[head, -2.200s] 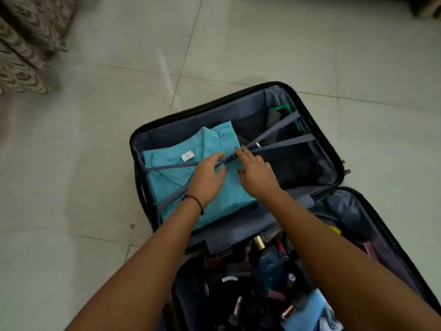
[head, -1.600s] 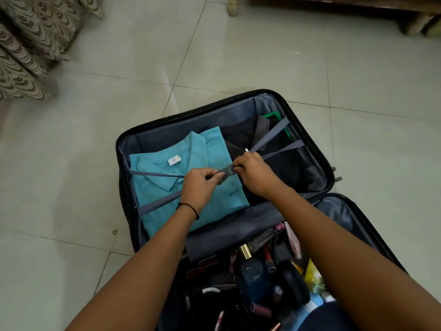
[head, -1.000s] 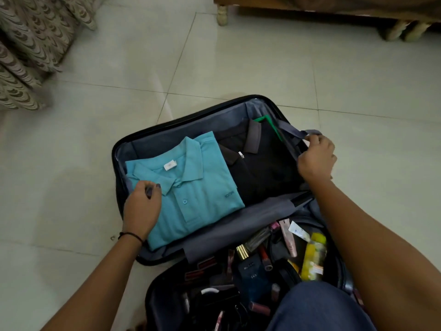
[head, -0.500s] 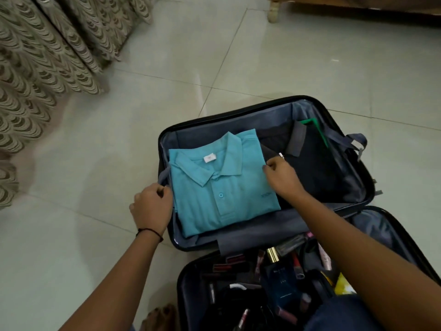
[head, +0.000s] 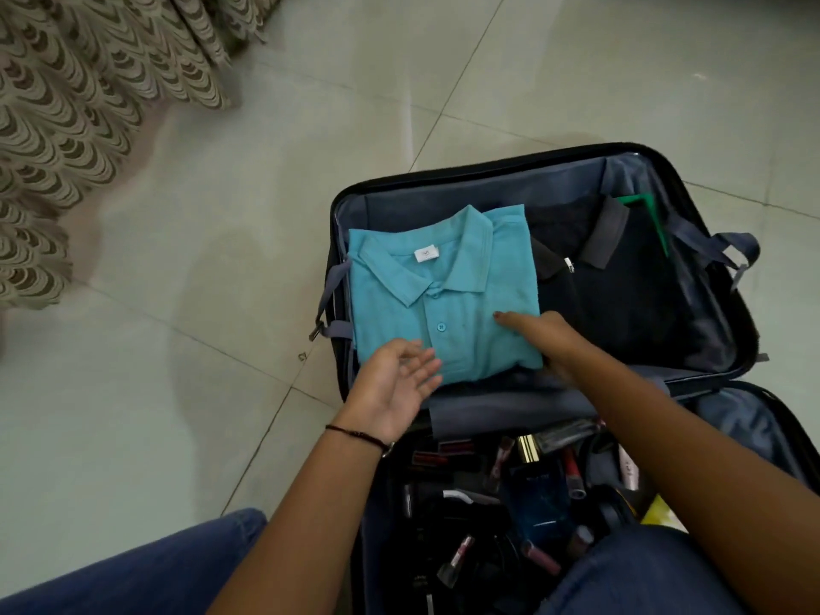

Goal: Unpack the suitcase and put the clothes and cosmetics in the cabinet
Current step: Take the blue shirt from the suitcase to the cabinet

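The teal shirt [head: 443,304] lies folded, collar away from you, in the left part of the suitcase's [head: 488,168] far half. Your left hand [head: 395,383] is turned palm up with its fingers loose and spread, holding nothing, its fingertips at the shirt's near edge. Your right hand [head: 543,337] is at the shirt's near right corner: one digit lies straight on top of the cloth, while the others go out of sight at the shirt's edge, so you cannot tell whether it is grasping the shirt or only resting on it.

Just beside the teal shirt, to its right, lies a dark shirt [head: 621,304] with a grey collar, and a green item [head: 652,215] shows at its far right edge. Grey straps [head: 330,281] hang loose over both side walls. In the near half, between your arms, lies a jumble of cosmetics [head: 532,494]. The suitcase lies open on the tiled floor [head: 222,304], with a patterned curtain [head: 66,104] at far left.
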